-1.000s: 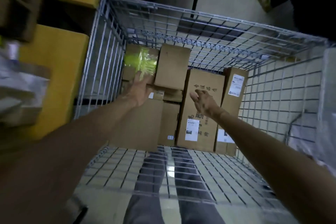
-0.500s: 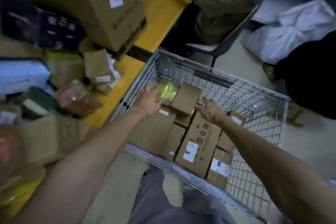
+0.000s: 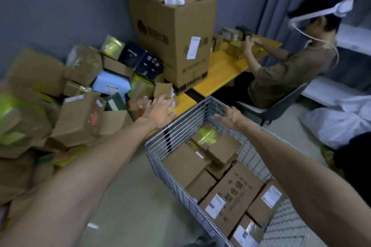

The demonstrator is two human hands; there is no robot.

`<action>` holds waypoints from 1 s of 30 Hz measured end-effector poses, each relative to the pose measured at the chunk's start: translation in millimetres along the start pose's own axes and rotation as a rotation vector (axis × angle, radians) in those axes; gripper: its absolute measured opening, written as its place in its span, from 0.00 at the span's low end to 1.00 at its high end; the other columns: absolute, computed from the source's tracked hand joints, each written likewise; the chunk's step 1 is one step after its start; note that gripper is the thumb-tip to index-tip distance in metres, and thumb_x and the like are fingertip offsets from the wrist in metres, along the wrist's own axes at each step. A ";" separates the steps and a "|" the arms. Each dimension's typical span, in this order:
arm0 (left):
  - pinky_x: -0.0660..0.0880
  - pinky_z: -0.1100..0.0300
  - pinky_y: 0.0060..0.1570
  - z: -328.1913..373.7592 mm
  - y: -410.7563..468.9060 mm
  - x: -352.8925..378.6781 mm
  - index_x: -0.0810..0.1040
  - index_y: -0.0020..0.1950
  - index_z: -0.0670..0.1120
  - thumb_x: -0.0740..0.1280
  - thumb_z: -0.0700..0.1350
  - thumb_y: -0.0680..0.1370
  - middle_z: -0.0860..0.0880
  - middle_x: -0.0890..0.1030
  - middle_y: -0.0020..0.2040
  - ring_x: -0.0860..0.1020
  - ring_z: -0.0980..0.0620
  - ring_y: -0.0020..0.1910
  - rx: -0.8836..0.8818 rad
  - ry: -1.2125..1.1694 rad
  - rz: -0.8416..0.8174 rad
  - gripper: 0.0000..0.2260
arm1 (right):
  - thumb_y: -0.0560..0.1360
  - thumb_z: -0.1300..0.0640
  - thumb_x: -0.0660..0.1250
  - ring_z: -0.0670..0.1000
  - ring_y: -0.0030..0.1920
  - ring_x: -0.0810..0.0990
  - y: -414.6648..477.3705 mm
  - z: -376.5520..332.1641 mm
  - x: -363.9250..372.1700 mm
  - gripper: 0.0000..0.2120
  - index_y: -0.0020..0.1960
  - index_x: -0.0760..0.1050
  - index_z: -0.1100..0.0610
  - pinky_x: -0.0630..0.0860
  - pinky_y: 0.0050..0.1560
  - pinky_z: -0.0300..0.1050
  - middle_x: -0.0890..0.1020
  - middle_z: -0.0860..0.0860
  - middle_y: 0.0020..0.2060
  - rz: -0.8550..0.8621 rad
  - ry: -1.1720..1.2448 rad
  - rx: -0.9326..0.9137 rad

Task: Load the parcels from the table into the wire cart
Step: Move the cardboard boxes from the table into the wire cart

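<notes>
The wire cart (image 3: 180,126) stands at lower right, holding several brown cardboard parcels (image 3: 230,192) and one wrapped in yellow-green tape (image 3: 207,136). A heap of parcels (image 3: 80,96) covers the yellow table (image 3: 183,103) on the left. My left hand (image 3: 159,112) is stretched out over the table's edge, fingers apart, holding nothing, close to a small brown parcel (image 3: 163,90). My right hand (image 3: 230,116) hovers above the cart's far corner, fingers spread and empty.
Two big cardboard boxes (image 3: 174,34) are stacked on the table against the grey wall. A seated person (image 3: 291,66) works at a second yellow table (image 3: 220,70) beyond the cart. White bags (image 3: 341,118) lie on the floor at right.
Both hands have lifted out of the cart, leaving the parcels inside. The left hand swung left toward the table heap, and my view rose from the cart to the room.
</notes>
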State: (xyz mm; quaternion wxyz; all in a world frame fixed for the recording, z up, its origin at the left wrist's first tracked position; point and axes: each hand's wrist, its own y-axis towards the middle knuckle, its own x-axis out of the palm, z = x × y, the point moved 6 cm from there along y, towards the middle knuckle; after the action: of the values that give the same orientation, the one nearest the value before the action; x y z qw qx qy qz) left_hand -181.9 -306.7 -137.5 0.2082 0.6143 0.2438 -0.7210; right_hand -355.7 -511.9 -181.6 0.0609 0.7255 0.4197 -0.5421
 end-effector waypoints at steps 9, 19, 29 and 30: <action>0.54 0.43 0.75 -94.7 -100.6 -84.9 0.60 0.78 0.53 0.57 0.58 0.82 0.44 0.57 0.79 0.58 0.41 0.76 -0.093 0.036 0.136 0.26 | 0.81 0.38 0.57 0.59 0.78 0.54 -59.4 -152.0 -27.6 0.37 0.80 0.50 0.57 0.60 0.73 0.53 0.54 0.58 0.79 0.101 -0.070 -0.194; 0.54 0.45 0.75 -221.9 -209.4 -142.0 0.59 0.79 0.52 0.56 0.58 0.82 0.45 0.57 0.79 0.60 0.42 0.76 -0.229 0.055 0.242 0.26 | 0.80 0.40 0.60 0.62 0.74 0.62 -116.8 -318.0 3.5 0.36 0.80 0.51 0.54 0.64 0.72 0.57 0.60 0.59 0.76 0.141 -0.074 -0.441; 0.53 0.43 0.76 -338.6 -256.2 -182.6 0.57 0.79 0.52 0.57 0.59 0.82 0.43 0.55 0.79 0.57 0.41 0.77 -0.453 0.087 0.318 0.28 | 0.78 0.38 0.63 0.63 0.75 0.59 -91.8 -468.6 32.9 0.39 0.80 0.49 0.52 0.63 0.72 0.60 0.56 0.60 0.77 0.087 -0.092 -0.671; 0.54 0.43 0.75 -349.0 -258.7 -185.6 0.57 0.79 0.52 0.57 0.60 0.82 0.43 0.55 0.79 0.58 0.40 0.77 -0.477 0.093 0.326 0.28 | 0.78 0.38 0.63 0.64 0.75 0.59 -87.1 -481.8 36.6 0.40 0.80 0.48 0.52 0.64 0.72 0.60 0.56 0.60 0.77 0.080 -0.088 -0.691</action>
State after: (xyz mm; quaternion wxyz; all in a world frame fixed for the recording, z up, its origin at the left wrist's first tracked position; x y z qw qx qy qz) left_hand -33.9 110.9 26.5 0.4484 0.6114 0.3138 -0.5715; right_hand -58.1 -174.4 14.8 0.3420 0.6536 0.5467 -0.3961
